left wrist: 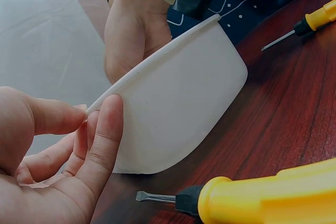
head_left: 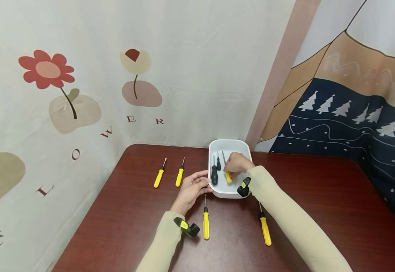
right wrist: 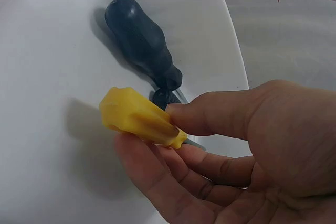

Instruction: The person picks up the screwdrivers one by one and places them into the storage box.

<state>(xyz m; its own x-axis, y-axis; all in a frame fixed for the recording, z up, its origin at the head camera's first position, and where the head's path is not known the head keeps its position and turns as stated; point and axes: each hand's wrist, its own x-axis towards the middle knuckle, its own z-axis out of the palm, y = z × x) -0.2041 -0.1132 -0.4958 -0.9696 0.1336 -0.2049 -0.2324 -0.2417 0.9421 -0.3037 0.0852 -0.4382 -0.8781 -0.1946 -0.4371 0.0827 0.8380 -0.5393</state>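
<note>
Inside the white tray (head_left: 230, 192), my right hand (head_left: 238, 163) pinches the yellow handle of a screwdriver (right wrist: 139, 116) between thumb and fingers. Two dark-handled screwdrivers lie to its left in the tray: a larger one (head_left: 214, 175) and a small one (head_left: 219, 163). My left hand (head_left: 192, 190) pinches the tray's left rim, thumb on one side and fingers against the outer wall (left wrist: 173, 98). Just below that hand, a yellow screwdriver (head_left: 206, 224) lies on the table with its tip toward the tray.
Two more yellow screwdrivers, one farther left (head_left: 158, 177) and one nearer (head_left: 179, 176), lie left of the tray on the brown table (head_left: 122, 226). Another yellow screwdriver (head_left: 265, 230) lies beside my right forearm. Behind the table hangs a printed curtain (head_left: 197, 75).
</note>
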